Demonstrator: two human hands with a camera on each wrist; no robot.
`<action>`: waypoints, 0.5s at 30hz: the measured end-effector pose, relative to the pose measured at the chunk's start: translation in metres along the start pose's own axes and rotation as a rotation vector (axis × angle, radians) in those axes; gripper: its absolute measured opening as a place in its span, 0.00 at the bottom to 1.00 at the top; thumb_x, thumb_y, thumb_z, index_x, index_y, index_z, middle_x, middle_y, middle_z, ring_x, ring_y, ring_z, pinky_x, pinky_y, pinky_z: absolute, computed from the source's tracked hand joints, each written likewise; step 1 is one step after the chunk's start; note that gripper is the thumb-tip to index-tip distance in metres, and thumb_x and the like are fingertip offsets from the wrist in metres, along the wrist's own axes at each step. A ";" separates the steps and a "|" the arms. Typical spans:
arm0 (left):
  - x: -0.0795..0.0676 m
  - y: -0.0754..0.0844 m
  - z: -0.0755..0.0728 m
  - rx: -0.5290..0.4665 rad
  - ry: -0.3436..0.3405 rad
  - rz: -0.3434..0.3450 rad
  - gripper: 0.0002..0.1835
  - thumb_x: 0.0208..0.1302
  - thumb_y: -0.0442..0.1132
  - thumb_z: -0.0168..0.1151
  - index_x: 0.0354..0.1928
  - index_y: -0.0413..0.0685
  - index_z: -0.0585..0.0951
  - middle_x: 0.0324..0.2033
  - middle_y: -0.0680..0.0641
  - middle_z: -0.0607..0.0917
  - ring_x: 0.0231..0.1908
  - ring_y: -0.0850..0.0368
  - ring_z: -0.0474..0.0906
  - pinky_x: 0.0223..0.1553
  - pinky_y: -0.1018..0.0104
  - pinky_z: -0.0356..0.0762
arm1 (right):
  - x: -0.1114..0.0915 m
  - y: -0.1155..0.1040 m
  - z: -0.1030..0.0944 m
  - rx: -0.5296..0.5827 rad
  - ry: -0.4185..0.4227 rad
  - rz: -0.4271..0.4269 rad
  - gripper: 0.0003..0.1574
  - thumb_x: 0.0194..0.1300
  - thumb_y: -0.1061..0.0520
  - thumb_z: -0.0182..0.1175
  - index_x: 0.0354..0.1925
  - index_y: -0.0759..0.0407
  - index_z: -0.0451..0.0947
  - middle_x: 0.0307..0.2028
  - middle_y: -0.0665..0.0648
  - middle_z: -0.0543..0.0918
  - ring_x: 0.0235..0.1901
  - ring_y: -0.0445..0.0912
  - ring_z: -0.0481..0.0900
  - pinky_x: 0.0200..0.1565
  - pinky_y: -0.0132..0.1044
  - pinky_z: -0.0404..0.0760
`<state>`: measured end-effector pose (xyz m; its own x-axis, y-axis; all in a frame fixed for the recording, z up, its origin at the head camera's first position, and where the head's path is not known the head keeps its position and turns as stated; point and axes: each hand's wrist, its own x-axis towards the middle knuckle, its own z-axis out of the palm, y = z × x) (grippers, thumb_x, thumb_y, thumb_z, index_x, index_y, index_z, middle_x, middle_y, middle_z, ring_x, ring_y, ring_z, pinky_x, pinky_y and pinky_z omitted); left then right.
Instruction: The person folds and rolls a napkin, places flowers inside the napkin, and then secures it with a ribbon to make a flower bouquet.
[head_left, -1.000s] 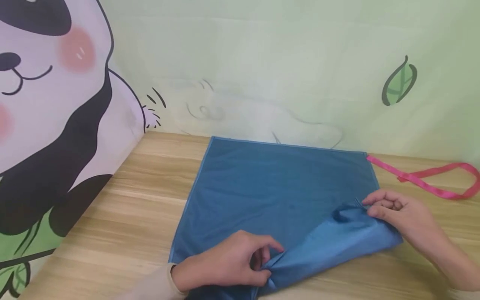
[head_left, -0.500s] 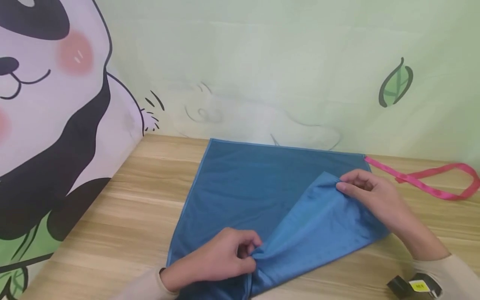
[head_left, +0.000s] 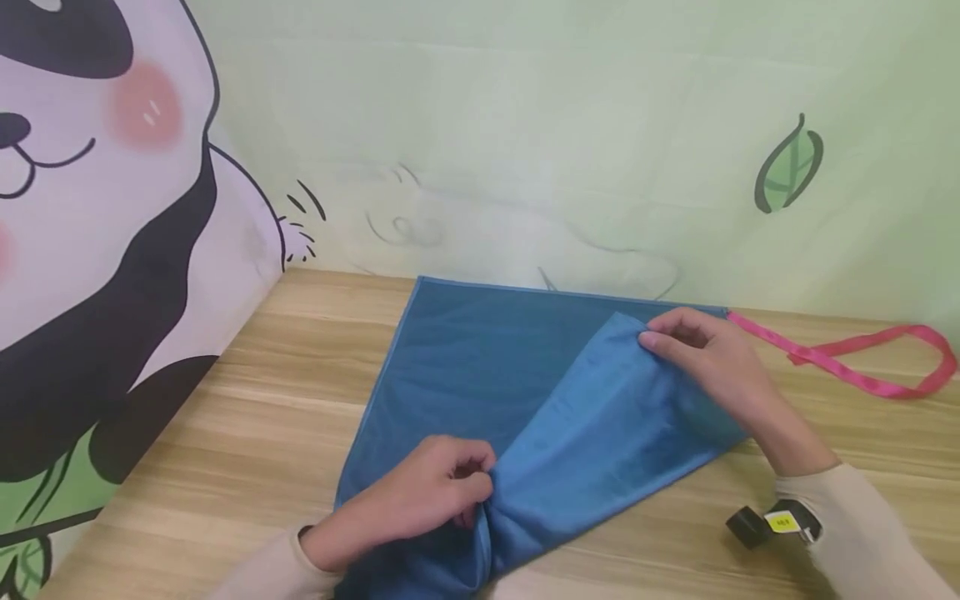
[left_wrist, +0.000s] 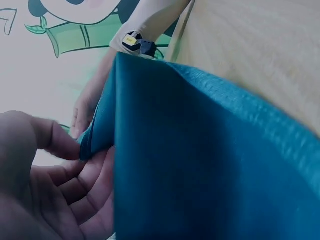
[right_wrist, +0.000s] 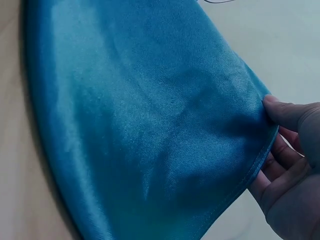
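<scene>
A blue cloth (head_left: 480,358) with stitched edges lies on the wooden table, its near part lifted and turned over so a lighter, shiny side shows. My left hand (head_left: 427,492) pinches the cloth's edge between thumb and fingers near the front. Farther back and to the right, my right hand (head_left: 712,358) pinches a corner of the raised flap. In the left wrist view the cloth (left_wrist: 200,150) hangs from the fingers and hides part of the left hand (left_wrist: 65,185). The right wrist view shows thumb and fingers of the right hand (right_wrist: 290,150) on the hemmed corner.
A pink ribbon (head_left: 862,379) extends from the cloth's far right corner and loops on the table (head_left: 225,467). Behind stands a pale green backdrop (head_left: 525,125) with a leaf drawing; a panda picture (head_left: 112,208) covers the left side. A black wrist device (head_left: 772,523) sits at the right sleeve.
My right hand has moved back and left, carrying the flap farther over the cloth, so more shiny side shows. My left hand has shifted slightly left and back, still pinching the edge.
</scene>
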<state>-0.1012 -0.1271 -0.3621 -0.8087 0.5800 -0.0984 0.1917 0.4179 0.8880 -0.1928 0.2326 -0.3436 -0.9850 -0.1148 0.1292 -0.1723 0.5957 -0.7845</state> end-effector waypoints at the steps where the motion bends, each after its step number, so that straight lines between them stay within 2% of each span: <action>1: 0.000 0.000 -0.002 0.009 0.004 0.010 0.07 0.65 0.31 0.56 0.30 0.48 0.78 0.18 0.56 0.82 0.21 0.60 0.81 0.25 0.67 0.78 | 0.003 -0.001 0.001 0.006 0.005 -0.005 0.24 0.74 0.40 0.67 0.54 0.56 0.85 0.51 0.56 0.88 0.52 0.45 0.81 0.51 0.32 0.75; 7: -0.003 0.001 -0.013 0.110 -0.012 0.078 0.03 0.59 0.33 0.63 0.34 0.49 0.81 0.22 0.60 0.81 0.25 0.66 0.79 0.31 0.70 0.78 | 0.012 -0.005 0.006 0.046 0.014 -0.027 0.23 0.73 0.41 0.69 0.52 0.58 0.86 0.47 0.52 0.89 0.48 0.41 0.82 0.49 0.29 0.75; 10: -0.006 0.001 -0.019 0.166 -0.032 0.081 0.05 0.58 0.33 0.66 0.35 0.50 0.81 0.25 0.61 0.80 0.28 0.67 0.77 0.34 0.69 0.77 | 0.013 -0.005 0.009 0.047 0.015 -0.049 0.22 0.73 0.43 0.69 0.50 0.59 0.86 0.45 0.51 0.89 0.46 0.40 0.83 0.47 0.28 0.76; 15: -0.010 0.000 -0.027 0.202 -0.066 0.093 0.08 0.56 0.31 0.68 0.37 0.49 0.82 0.28 0.60 0.80 0.29 0.67 0.76 0.35 0.69 0.78 | 0.018 -0.005 0.013 0.030 0.029 -0.067 0.21 0.74 0.43 0.69 0.50 0.59 0.87 0.46 0.53 0.90 0.46 0.39 0.83 0.48 0.28 0.76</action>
<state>-0.1084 -0.1519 -0.3486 -0.7454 0.6643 -0.0553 0.3767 0.4882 0.7873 -0.2090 0.2172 -0.3447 -0.9713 -0.1300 0.1993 -0.2378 0.5632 -0.7913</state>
